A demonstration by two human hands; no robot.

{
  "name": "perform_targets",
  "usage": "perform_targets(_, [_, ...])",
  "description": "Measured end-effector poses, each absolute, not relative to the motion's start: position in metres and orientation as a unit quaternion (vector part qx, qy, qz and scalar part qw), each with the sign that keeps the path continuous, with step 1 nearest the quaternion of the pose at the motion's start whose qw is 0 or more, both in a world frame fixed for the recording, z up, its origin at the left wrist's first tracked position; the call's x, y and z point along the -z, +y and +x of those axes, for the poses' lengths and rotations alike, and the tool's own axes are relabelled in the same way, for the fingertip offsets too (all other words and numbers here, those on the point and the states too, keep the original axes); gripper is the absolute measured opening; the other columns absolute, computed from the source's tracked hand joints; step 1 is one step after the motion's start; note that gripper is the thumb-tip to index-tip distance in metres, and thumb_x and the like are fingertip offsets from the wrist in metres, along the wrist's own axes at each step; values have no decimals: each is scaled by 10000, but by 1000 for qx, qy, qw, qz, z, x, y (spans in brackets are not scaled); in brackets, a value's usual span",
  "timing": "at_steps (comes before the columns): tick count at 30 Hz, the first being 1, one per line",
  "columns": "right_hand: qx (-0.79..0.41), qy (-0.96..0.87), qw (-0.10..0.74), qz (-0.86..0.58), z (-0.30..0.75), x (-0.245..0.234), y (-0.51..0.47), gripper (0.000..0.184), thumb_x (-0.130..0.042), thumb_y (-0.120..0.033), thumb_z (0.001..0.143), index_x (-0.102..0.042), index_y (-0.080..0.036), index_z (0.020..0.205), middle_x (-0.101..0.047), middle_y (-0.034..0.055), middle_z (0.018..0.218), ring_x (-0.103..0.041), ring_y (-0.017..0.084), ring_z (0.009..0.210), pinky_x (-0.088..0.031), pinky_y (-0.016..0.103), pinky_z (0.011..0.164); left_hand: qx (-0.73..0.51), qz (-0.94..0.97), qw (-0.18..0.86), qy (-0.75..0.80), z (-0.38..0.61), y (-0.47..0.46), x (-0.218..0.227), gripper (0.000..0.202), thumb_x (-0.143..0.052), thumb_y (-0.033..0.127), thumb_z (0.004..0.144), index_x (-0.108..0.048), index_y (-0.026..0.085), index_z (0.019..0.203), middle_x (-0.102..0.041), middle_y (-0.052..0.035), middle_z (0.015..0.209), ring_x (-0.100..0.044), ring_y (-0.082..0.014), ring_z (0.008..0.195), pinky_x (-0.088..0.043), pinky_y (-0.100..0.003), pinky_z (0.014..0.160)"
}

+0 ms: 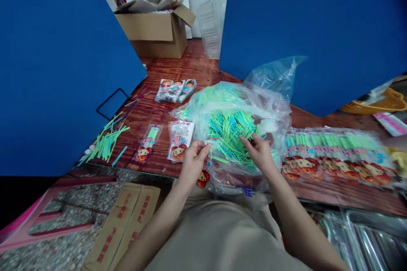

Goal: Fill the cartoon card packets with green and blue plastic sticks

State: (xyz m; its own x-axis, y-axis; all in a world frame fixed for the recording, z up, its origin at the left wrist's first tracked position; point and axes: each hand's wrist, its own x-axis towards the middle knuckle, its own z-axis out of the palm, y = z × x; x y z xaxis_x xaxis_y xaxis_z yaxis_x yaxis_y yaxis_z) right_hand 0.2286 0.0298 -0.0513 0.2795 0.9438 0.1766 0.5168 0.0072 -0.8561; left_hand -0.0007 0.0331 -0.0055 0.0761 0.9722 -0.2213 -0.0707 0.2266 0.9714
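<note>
Two bare hands worked at the near edge of a dark reddish wooden desk, seen from above the person's lap. The left hand had its grip clenched on a small clear plastic packet printed with a red-haired cartoon face, which hung just over the desk's edge. The right hand had its grip pinched on a few thin green and blue sticks. These lay heaped in a large crumpled clear plastic bag, open just beyond both hands.

The sticks looked light and tangled, so a pinch could have dragged extras out and dropped them off the edge. The bag sagged over that edge and could have slid toward the lap. The slick packet, held only by the fingertips, could have slipped.

Just left of the bag lay a white printed cartoon packet and a narrow clear packet holding green sticks. Farther left lay a loose scatter of green sticks, near the edge. To the right ran a long row of filled cartoon packets.

Beyond the bag lay three more printed packets. Farthest back stood an open brown cardboard box and a stack of clear plastic trays. Flat blue blocks hid both upper sides.
</note>
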Motion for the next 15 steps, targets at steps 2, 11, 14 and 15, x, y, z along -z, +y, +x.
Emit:
perform_targets(2, [-255, -542, 459, -656, 230, 50, 31, 464, -594, -606, 825, -384, -234, 645, -342, -67, 537, -366, 109, 501, -296, 244, 483, -431, 424, 608, 515, 1, 31, 4, 367, -738, 499, 711, -548, 187, 731, -465, 77, 555, -381, -68, 449, -310, -190, 436])
perform_targets(11, [-252, -519, 476, -664, 234, 47, 37, 449, -589, -617, 824, -480, -214, 660, -379, -66, 510, -323, 100, 489, -277, 250, 473, -418, 391, 631, 523, 9, 23, 1, 336, -784, 456, 656, -637, 157, 701, -551, 53, 536, -435, -63, 419, -347, -181, 407])
perform_targets(14, [-261, -499, 496, -661, 233, 44, 34, 418, -572, -592, 847, -582, -189, 735, -489, -33, 569, -389, 116, 532, -326, 252, 501, -412, 391, 631, 528, 12, 21, 1, 330, -799, 440, 638, -677, 145, 722, -576, 42, 549, -461, -70, 416, -377, -189, 399])
perform_targets(15, [-266, -491, 503, -660, 233, 42, 33, 414, -571, -584, 852, -608, -183, 757, -517, -22, 591, -410, 121, 549, -340, 251, 509, -411, 392, 629, 530, 13, 21, 1, 326, -806, 431, 630, -685, 142, 721, -580, 39, 551, -464, -70, 419, -383, -190, 398])
